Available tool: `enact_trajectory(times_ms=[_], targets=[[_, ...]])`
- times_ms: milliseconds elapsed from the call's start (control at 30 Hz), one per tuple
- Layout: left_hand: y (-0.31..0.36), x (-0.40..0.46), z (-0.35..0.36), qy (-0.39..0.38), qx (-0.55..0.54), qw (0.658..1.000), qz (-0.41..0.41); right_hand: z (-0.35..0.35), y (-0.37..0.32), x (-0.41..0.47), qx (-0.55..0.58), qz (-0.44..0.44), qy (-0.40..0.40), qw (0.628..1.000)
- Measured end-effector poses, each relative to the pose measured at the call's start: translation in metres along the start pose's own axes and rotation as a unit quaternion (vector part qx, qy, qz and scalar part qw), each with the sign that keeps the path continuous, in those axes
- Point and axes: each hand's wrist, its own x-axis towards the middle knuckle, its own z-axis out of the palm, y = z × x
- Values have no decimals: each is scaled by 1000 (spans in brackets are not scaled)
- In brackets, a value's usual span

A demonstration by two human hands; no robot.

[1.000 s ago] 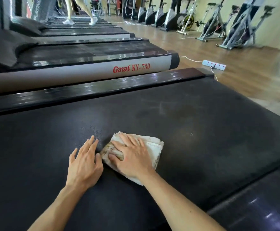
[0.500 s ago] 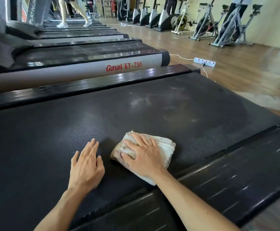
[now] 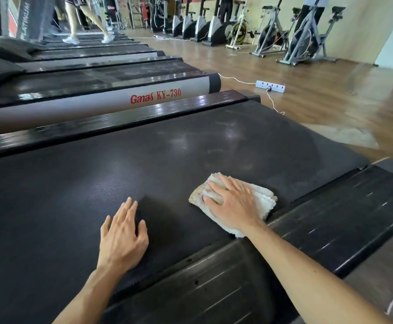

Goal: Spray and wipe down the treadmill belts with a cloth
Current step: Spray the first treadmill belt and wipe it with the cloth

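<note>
Since the earlier frames, the right hand (image 3: pixel 234 204) and the cloth (image 3: pixel 264 202) under it have slid toward the right of the frame, from beside the left hand (image 3: pixel 122 239) to the lower-right edge of the treadmill belt (image 3: pixel 144 164); a dark stretch of belt now lies between the two hands. Right hand lies palm down on the folded cloth with fingers spread and nearly straight, pressing it flat rather than gripping it. Its left end looks soiled brown, the rest white. Cloth sits on the belt just beside the black side rail (image 3: pixel 345 213) that runs across the lower right. Left hand rests palm down on the bare belt in the lower centre, fingers straight and slightly apart, holding nothing.

Pale smears mark the belt near the frame's centre. Beyond its far rail, a neighbouring treadmill (image 3: pixel 120 101) carries red lettering, "Ganas KY-730". A white power strip (image 3: pixel 270 86) lies on the wooden floor (image 3: pixel 331 101) at upper right, with exercise bikes (image 3: pixel 303 36) along the wall. In the upper left, a person's legs (image 3: pixel 85 19) show on a distant treadmill.
</note>
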Motion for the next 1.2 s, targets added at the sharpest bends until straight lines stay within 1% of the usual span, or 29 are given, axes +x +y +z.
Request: enact_trajectory(times_ms=[100,167,300,400,567,667,833,1033,1200], targets=[[12,9,8,-3,6,1000,9,-5,30,12,-15,16,20,1000],[22,17,14,-7,6,1000,14,-4,36,17,-16,15,24,999],[40,22,27,-22,3,1000,14,0,36,16,-17,9,42,999],[44,18,36,-34,39,998,33,-1,36,14,-22,6,57,998],[45,19,38,-21,43,999,18,-6,30,13,-19,13,63,998],[48,20,38,-34,45,998,8,-10,26,15,-9,17,73,997],[47,20,34,-50,50,997,2,-10,22,16,-15,33,68,997],[53,18,30,-62,59,996,-2,-12,26,21,-16,27,31,999],[54,18,29,-63,61,996,-3,-14,27,20,-12,25,25,999]])
